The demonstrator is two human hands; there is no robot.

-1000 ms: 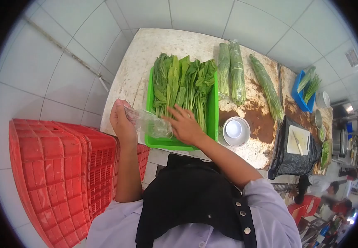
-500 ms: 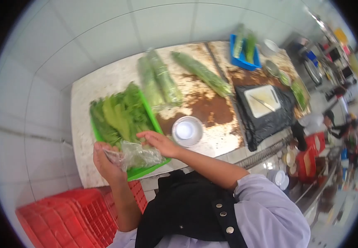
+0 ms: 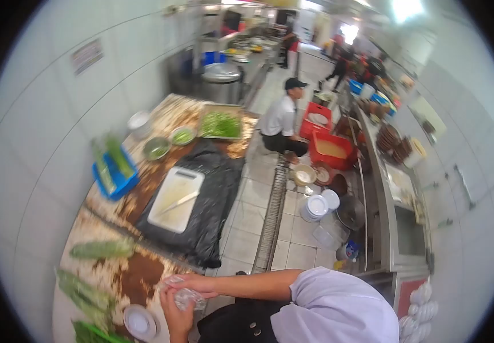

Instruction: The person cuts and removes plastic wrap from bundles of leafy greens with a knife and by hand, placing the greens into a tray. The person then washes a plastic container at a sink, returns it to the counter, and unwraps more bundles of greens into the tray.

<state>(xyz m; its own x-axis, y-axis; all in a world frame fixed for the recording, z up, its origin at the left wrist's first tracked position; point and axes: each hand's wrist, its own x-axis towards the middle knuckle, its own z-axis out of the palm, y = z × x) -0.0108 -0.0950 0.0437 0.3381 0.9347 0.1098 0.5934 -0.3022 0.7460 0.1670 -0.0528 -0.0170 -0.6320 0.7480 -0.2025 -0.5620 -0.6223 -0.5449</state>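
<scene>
Crumpled clear plastic wrap [image 3: 187, 298] is bunched between my two hands at the bottom of the view, by the table's front edge. My left hand [image 3: 175, 313] is closed on it from below. From the other side, the fingers of my right hand [image 3: 195, 283] close on it too. Beside my left hand stands a white bowl [image 3: 139, 322]. The green tray [image 3: 105, 334] of leafy greens is mostly cut off at the lower left. Bagged green vegetables [image 3: 86, 294] lie on the worn table.
On black plastic [image 3: 215, 188] rests a white cutting board [image 3: 173, 220] with a knife [image 3: 179, 202]. Beyond are a blue basket [image 3: 115, 180], small bowls and a tray of chopped greens [image 3: 220, 124]. A person [image 3: 281, 120] crouches by red crates [image 3: 331, 150] near a floor drain [image 3: 271, 223].
My view has swung right, toward the aisle. Both hands have left the green tray, and the plastic wrap is now gathered into a ball between them.
</scene>
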